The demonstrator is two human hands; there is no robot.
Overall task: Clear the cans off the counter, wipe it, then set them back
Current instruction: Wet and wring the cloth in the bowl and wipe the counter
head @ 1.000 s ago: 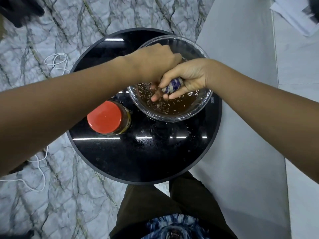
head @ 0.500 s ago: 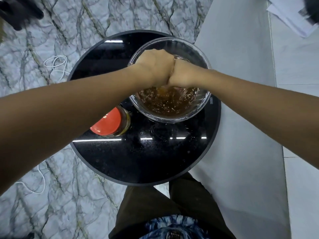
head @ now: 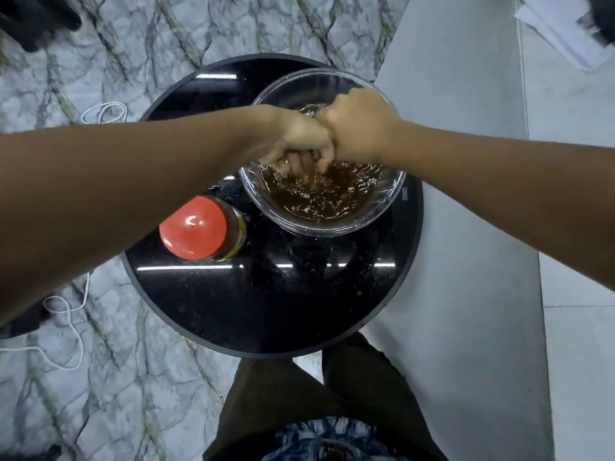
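Glass bowl (head: 382,214) stood on the far right part of a round black table (head: 266,311), holding rippled brown liquid (head: 319,197). Both hands were over it, pressed together knuckle to knuckle. The left hand (head: 299,138) was curled, its fingertips (head: 289,161) dipping to the liquid's surface; the right hand (head: 359,128) was closed into a fist beside it. Whatever the curled fingers held was hidden between the two hands, so I could not tell if either gripped anything.

One jar (head: 203,227) with a red lid (head: 193,226) stood upright on the table's left side, just beside the bowl's near-left wall and partly under the left forearm. Amber contents showed through its side. Droplets speckled the black top near the bowl.

Around the table lay a grey-veined marble floor (head: 139,377) with a white cable (head: 73,327) on the left, and plain pale flooring (head: 466,261) on the right. Dark trousers (head: 299,410) showed at the bottom edge.
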